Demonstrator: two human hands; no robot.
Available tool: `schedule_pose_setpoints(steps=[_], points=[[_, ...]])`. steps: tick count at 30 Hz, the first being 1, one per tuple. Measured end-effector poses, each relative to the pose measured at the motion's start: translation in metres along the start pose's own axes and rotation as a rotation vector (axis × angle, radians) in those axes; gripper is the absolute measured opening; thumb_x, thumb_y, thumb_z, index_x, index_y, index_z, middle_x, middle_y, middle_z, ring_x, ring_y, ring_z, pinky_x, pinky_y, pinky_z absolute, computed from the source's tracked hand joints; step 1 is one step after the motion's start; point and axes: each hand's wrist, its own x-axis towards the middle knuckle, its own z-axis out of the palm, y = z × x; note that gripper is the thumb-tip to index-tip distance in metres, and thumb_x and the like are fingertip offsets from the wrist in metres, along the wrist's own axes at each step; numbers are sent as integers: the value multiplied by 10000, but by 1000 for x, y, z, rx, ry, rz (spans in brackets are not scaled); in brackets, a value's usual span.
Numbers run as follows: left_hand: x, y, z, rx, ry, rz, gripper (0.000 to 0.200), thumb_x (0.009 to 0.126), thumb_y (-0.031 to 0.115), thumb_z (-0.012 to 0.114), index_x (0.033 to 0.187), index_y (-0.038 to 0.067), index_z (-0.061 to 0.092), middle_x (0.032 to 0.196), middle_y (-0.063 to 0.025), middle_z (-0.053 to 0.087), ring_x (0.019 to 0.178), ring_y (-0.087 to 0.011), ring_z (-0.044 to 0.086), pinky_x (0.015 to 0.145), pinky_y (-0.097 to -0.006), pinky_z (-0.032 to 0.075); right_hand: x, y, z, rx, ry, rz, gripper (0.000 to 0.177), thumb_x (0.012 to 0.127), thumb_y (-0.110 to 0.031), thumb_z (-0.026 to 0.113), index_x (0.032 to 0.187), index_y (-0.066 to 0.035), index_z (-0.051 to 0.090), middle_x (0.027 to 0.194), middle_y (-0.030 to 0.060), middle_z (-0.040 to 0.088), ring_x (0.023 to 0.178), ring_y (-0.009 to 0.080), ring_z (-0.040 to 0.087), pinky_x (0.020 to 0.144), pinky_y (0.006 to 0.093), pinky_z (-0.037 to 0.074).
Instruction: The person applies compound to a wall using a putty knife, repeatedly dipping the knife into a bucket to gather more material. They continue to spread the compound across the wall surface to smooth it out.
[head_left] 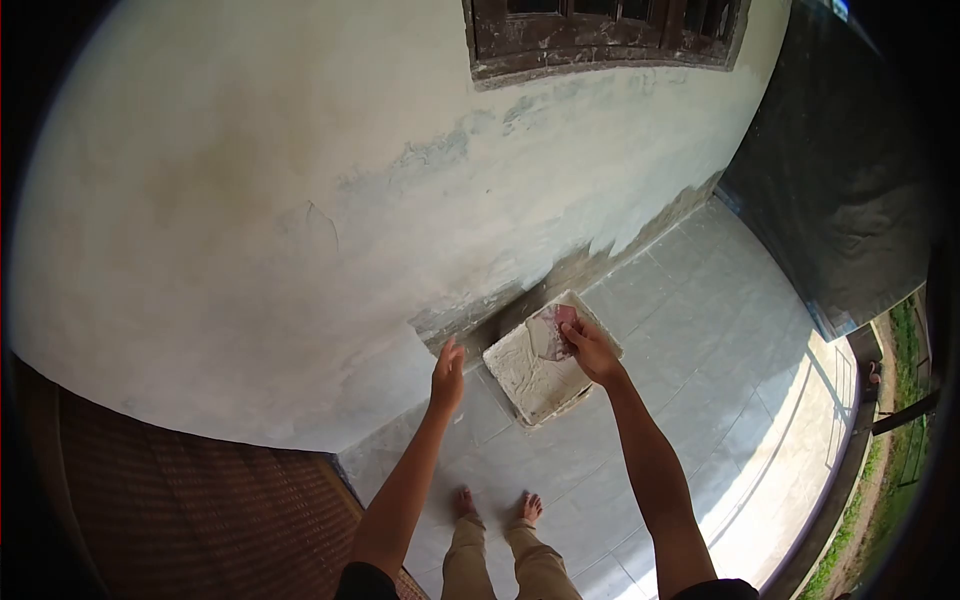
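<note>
My right hand (597, 356) grips a flat reddish scraper (567, 318) by its edge, and pale paste coats much of its face. Directly below it on the floor is a rectangular tray (493, 357) holding off-white wall putty (528, 378), its rim crusted with dried paste. My left hand (448, 377) is held up in front of the wall, left of the tray, with its fingers extended and nothing in them. The pale wall (300, 250) has smeared grey-white patches and bare grey areas along its base.
A dark wooden window frame (600, 40) is set in the wall above. Grey tiles (660, 420) cover the floor around my bare feet (530, 508). A woven brown panel (190, 500) stands lower left, and a dark sheet (840, 170) hangs at the right.
</note>
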Motion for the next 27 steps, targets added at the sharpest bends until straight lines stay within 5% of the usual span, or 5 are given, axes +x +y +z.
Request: schedule_pose_setpoints(steps=[7, 14, 27], points=[[-7, 160, -106, -21, 203, 414, 370, 1039, 158, 456, 1385, 32, 498, 1238, -140, 629, 1143, -197, 584, 993, -312, 430, -6, -142, 144, 81, -68, -247, 276, 1022, -222, 563, 1225, -35, 568, 1111, 16, 626, 1016, 89, 578, 919, 281, 466], [-69, 326, -258, 32, 395, 745, 339, 1056, 169, 425, 1350, 29, 520, 1245, -141, 622, 1188, -211, 570, 1020, -340, 430, -25, -259, 324, 157, -173, -386, 234, 1014, -181, 557, 1207, -52, 585, 1070, 6, 644, 962, 99, 607, 869, 291, 491], [-190, 448, -566, 320, 771, 1076, 341, 1013, 124, 457, 1335, 39, 533, 1317, -136, 571, 1259, -253, 525, 1078, -386, 388, -61, -321, 654, 95, -411, -634, 281, 1038, -194, 521, 1292, -75, 550, 1153, -7, 624, 1014, 94, 568, 912, 317, 459]])
